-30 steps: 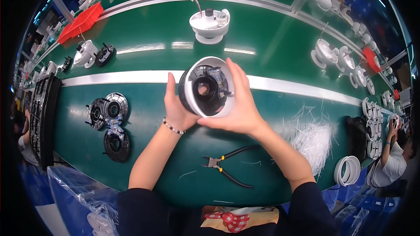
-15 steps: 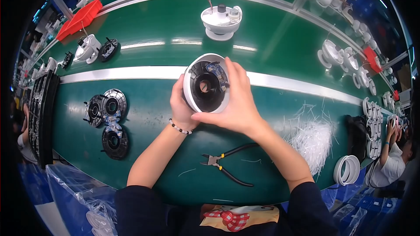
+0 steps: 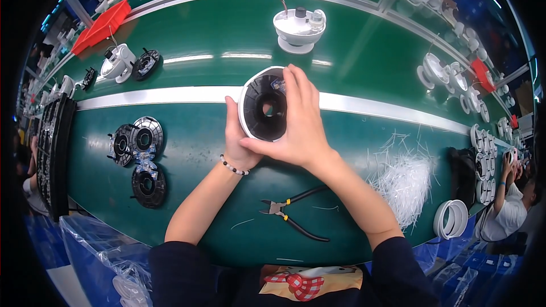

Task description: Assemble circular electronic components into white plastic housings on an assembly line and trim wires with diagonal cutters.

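Note:
Up over the near bench, both hands hold a white round housing (image 3: 242,115) fitted with a black ribbed plastic disc (image 3: 256,94) that has a hole in its middle. My left hand (image 3: 236,141) cups its left and lower side, the thumb standing along the rim. The fingers of my right hand (image 3: 302,122) wrap over the right side, hiding most of a small blue circuit board (image 3: 278,85); its thumb lies across the lower rim. Below the hands rest diagonal cutters (image 3: 277,208) with black handles, jaws pointing left.
Black discs with circuit boards (image 3: 149,185) lie in a cluster at left. White cut strips (image 3: 406,187) are heaped at right, near white rings (image 3: 451,220). Beyond a pale rail (image 3: 369,111), white housings (image 3: 300,33) stand on the green line. A black rack (image 3: 54,153) borders the left.
The housing has turned, and my right fingers now cover more of the disc and circuit board. White housings on the far line have shifted slightly right.

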The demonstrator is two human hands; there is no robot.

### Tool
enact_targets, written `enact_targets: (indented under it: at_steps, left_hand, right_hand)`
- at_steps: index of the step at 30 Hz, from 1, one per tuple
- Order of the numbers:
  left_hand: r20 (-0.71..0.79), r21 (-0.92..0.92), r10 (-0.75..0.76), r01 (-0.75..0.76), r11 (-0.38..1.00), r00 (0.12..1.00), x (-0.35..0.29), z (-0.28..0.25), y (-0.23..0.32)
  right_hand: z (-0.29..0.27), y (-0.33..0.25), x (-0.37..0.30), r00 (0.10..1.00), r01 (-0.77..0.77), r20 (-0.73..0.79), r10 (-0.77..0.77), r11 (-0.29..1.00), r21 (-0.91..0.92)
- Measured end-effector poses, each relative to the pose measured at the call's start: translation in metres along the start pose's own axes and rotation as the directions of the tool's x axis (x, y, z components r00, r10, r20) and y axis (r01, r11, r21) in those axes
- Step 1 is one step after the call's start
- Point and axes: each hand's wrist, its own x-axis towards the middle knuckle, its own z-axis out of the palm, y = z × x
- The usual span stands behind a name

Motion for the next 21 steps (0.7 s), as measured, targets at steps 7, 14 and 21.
enact_targets:
  at_steps: [7, 14, 21]
  left_hand:
    - [-0.047, 0.055, 0.001, 0.001, 0.998, 0.999, -0.006, -0.017, 0.005]
    - [-0.221, 0.073, 0.017, -0.001, 0.997, 0.975, 0.021, -0.015, -0.005]
    - [-0.351, 0.111, 0.157, -0.125, 0.986, 0.923, 0.121, -0.064, 0.050]
  right_hand:
    - [0.019, -0.004, -0.002, 0.997, -0.081, 0.013, 0.082, 0.996, -0.045]
    - [0.031, 0.023, -0.012, 0.996, -0.084, 0.002, 0.084, 0.995, -0.058]
    - [-0.060, -0.008, -0.082, 0.725, 0.126, 0.676, -0.133, 0.990, 0.059]
